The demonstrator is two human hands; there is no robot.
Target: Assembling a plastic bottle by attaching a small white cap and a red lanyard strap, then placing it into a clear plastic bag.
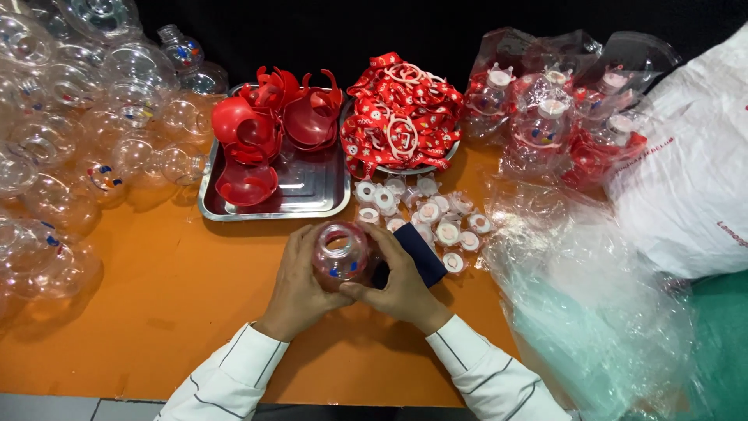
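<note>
Clear round plastic bottle [340, 251] sits near the middle of the orange desk [171, 312], cupped between both hands, its open mouth tilted up and away; the left hand [300, 281] wraps its left side; the right hand [401, 284] closes on its right; just beyond lie white caps [436, 222], and further left a steel tray [312, 195] of red holders [265, 125].

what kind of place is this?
Probably a small assembly or packing bench. Both hands, left hand and right hand, hold one clear bottle; more clear bottles are heaped nearby, with a metal tray of red parts and loose white caps.
</note>
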